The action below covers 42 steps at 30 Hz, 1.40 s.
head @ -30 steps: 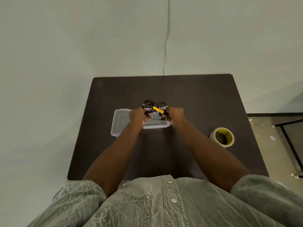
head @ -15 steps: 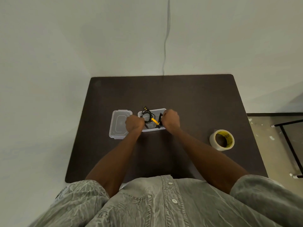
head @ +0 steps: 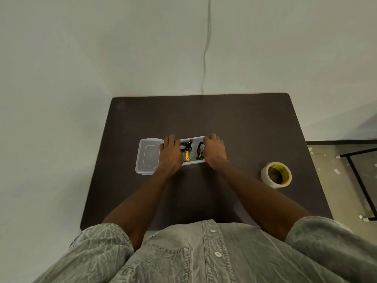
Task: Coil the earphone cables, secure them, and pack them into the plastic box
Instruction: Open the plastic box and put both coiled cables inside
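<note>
Lying coiled in the plastic box, earphone cables, between relaxed, flat hands, left hand, right hand.

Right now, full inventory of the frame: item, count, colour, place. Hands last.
clear plastic box: 1, transparent, table centre, between the hands
coiled black earphone cables: 2 bundles, black, inside the box; the left one carries a yellow tie
clear plastic lid: 1, transparent, flat on the table left of the box
roll of clear packing tape: 1, yellow-printed core, right side of the table
dark brown table: 1, against the wall
thin grey wall cable: 1, runs down the wall behind the table
left hand: on the box's left end
right hand: on the box's right end
</note>
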Tool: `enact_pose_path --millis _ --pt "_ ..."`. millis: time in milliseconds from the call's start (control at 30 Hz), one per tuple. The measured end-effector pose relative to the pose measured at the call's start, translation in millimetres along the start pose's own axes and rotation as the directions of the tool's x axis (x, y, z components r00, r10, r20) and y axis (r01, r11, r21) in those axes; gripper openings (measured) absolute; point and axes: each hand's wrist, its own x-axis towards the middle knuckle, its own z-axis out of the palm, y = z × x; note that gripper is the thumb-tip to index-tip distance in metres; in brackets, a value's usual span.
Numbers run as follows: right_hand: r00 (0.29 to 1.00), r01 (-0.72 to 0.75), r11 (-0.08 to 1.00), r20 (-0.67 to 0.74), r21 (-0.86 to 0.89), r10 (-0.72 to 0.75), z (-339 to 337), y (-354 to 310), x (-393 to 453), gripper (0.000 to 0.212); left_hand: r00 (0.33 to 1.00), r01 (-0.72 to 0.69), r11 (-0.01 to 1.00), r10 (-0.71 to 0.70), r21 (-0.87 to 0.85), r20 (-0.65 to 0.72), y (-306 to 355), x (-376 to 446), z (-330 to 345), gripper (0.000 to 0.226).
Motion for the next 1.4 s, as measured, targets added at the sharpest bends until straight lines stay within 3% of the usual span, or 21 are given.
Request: enact_pose_path --millis 100,233,300,433,500,567,600,667,733,833,933,1000,1067,1100,1167,1200,1300,1400 --pt "1.000 0.012 0.999 0.009 0.034 -0.013 -2 -7 1 0.035 0.999 -0.009 0.999 0.010 -0.041 0.031 4 7 -2 0.052" --pt "0.996 0.044 0.997 0.080 -0.064 -0.038 1 -6 -1 0.036 0.990 -0.114 0.988 0.104 0.108 0.093 -2 11 -1 0.025" --pt "0.992 0.099 0.991 0.086 -0.091 -0.091 3 -2 -4 0.032 0.980 -0.176 0.974 0.160 0.142 0.121 -6 9 2 0.029" --pt "0.996 0.086 0.984 -0.038 0.157 -0.081 5 11 -7 0.041 0.981 -0.196 0.981 0.196 0.009 -0.001 -22 -4 1 0.050" --pt "0.989 0.056 0.948 -0.146 0.313 -0.010 8 17 -10 0.042 0.989 -0.114 0.991 0.107 -0.067 -0.106 -28 -11 1 0.052" --pt "0.984 -0.033 0.911 -0.148 0.412 0.103 9 18 -14 0.035 0.973 0.103 0.978 -0.137 -0.182 -0.185 -34 -17 6 0.049" --pt "0.979 -0.090 0.890 -0.126 0.446 0.163 9 18 -15 0.032 0.933 0.273 0.925 -0.321 -0.265 -0.160 -40 -19 8 0.051" --pt "0.960 -0.193 0.849 -0.083 0.492 0.267 12 22 -18 0.029 0.793 0.579 0.736 -0.609 -0.351 0.031 -52 -22 14 0.066" --pt "0.946 -0.251 0.824 -0.054 0.508 0.321 17 24 -22 0.024 0.732 0.680 0.692 -0.658 -0.244 0.176 -65 -25 22 0.087" --pt "0.936 -0.284 0.814 -0.039 0.506 0.351 23 23 -30 0.018 0.739 0.670 0.735 -0.647 -0.104 0.190 -74 -26 31 0.099" --pt "0.933 -0.296 0.822 -0.039 0.486 0.358 22 21 -35 0.016 0.693 0.721 0.656 -0.687 -0.221 0.219 -78 -26 29 0.096" --pt "0.927 -0.297 0.824 -0.061 0.483 0.370 22 21 -37 0.015 0.708 0.699 0.646 -0.686 -0.308 0.169 -80 -27 25 0.094" --pt "0.916 -0.297 0.816 -0.091 0.496 0.389 19 19 -37 0.014 0.771 0.583 0.697 -0.636 -0.418 0.015 -82 -28 16 0.090" --pt "0.912 -0.290 0.808 -0.107 0.512 0.395 17 18 -36 0.013 0.829 0.467 0.771 -0.552 -0.434 -0.090 -83 -28 12 0.089" --pt "0.910 -0.269 0.766 -0.107 0.583 0.401 12 11 -30 0.016 0.941 0.170 0.921 -0.257 -0.351 -0.219 -82 -25 7 0.092" --pt "0.914 -0.263 0.730 -0.080 0.631 0.398 8 6 -27 0.021 0.970 0.033 0.953 -0.103 -0.301 -0.219 -81 -21 5 0.093" --pt "0.941 -0.241 0.669 0.000 0.703 0.339 0 -5 -17 0.026 0.986 -0.164 0.960 0.169 -0.229 0.005 -69 -8 0 0.101" --pt "0.951 -0.267 0.712 0.055 0.650 0.305 5 -4 -11 0.017 0.943 -0.185 0.963 0.231 -0.196 0.241 -54 -3 -2 0.105"
